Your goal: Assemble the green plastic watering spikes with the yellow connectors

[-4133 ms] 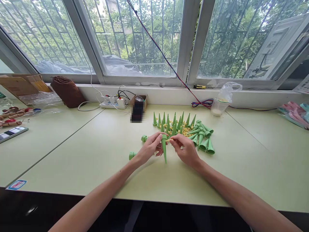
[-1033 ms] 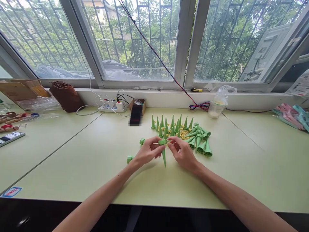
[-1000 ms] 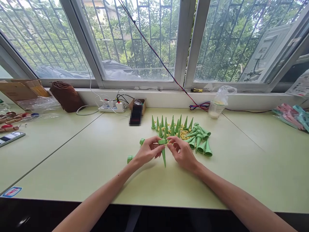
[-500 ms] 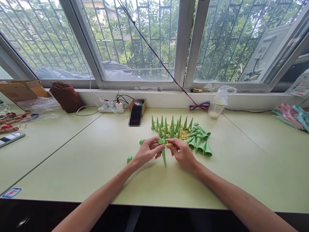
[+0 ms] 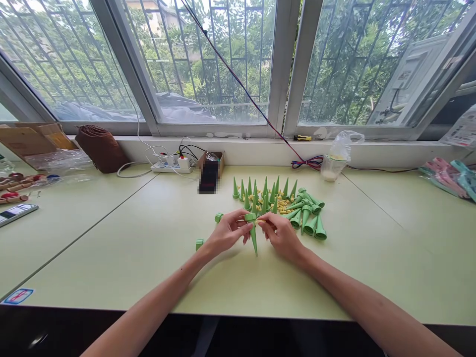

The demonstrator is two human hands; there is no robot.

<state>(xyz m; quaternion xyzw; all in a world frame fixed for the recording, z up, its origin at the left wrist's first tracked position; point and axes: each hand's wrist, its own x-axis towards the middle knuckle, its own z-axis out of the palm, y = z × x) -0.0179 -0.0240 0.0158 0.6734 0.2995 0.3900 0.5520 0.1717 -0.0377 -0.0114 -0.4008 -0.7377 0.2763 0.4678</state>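
My left hand (image 5: 231,231) is closed on a green plastic spike (image 5: 253,240), held cap up with its point angled down over the table. Opposite it, my right hand (image 5: 280,235) pinches a small yellow piece (image 5: 260,223) against the spike's side, just below the cap; the fingers hide most of that piece. Behind the hands, several green spikes (image 5: 265,188) stand point up, with small yellow pieces (image 5: 284,205) scattered among them. More green cones (image 5: 307,213) lie in a heap to the right. Two green caps, a nearer one (image 5: 200,244) and a farther one (image 5: 218,217), lie left of my left hand.
A dark blurred-out object (image 5: 208,177) leans by a small cardboard box near the power strip (image 5: 173,167). A plastic cup with a bag (image 5: 333,166) stands at the back right. Pink and blue items (image 5: 449,177) lie far right; a brown bundle (image 5: 101,148) sits back left.
The held spike has shifted slightly right and its tip points a little more rightward. My right fingers have closed further over the yellow piece, hiding more of it.
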